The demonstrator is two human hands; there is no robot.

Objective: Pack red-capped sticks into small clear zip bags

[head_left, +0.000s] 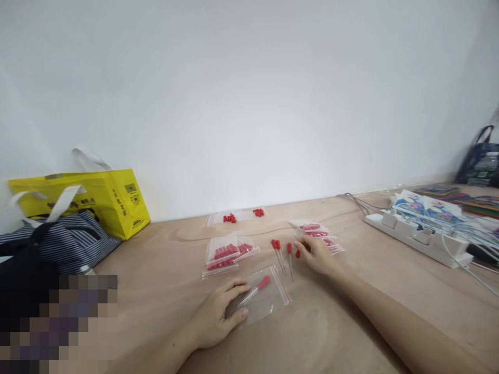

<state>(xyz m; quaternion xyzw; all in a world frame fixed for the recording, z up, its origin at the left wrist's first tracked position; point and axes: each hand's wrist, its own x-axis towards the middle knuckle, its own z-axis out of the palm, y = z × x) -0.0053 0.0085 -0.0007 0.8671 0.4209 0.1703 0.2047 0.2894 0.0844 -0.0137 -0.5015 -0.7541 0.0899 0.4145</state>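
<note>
- I am resting the left hand (210,316) on a clear zip bag (268,304), thumb and fingers wide apart; a red-bulbed dropper (264,282) is lying inside.
- My right hand (316,254) is curling beside loose droppers (289,248); fingertips hidden, cannot tell its grip.
- A yellow bag (111,187) is showing dark characters (89,201) and a QR code (130,188), too small for reading.

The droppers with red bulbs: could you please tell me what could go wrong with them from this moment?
The loose droppers lie close to the right hand, so a sweep of it might roll them away. The left hand rests on the clear bag; pressing hard could perhaps damage the slim dropper inside.
</note>
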